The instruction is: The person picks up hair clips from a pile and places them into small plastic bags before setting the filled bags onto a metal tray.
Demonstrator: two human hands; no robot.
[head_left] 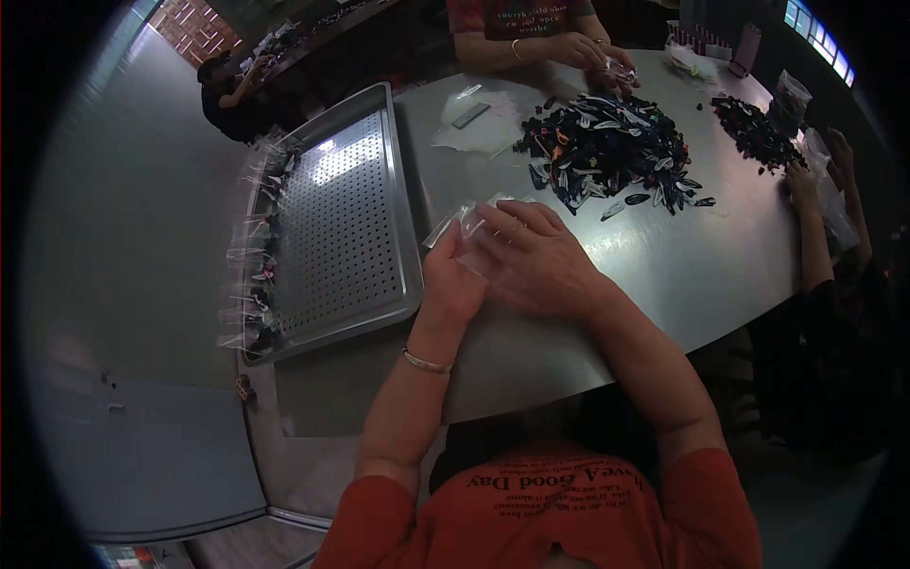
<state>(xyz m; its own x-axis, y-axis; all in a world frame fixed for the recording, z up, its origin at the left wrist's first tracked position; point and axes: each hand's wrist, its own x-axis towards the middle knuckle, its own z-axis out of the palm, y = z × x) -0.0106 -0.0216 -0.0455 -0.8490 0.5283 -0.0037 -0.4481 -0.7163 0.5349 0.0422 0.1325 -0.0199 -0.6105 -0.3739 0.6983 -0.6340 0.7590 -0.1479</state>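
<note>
My left hand (pixel 455 273) is closed on a clear plastic bag (pixel 469 220), its thumb pointing up along the film. Against the same bag lies my right hand (pixel 538 248), fingers bent over its top and pinching the film. Whether the bag holds anything cannot be made out. Beyond my hands is a heap of small dark, white and coloured pieces (pixel 607 147) on the metal table (pixel 682 275). Left of my hands sits a perforated metal tray (pixel 336 213), with several filled clear bags (pixel 254 275) along its far left edge.
Clear bags with a flat grey-green piece (pixel 471 116) lie behind my hands. Across the table a person (pixel 531 43) handles a small bag. At the right, another person's hands (pixel 804 185) are beside a smaller dark pile (pixel 754 133). A seated person (pixel 227 100) is at the back left.
</note>
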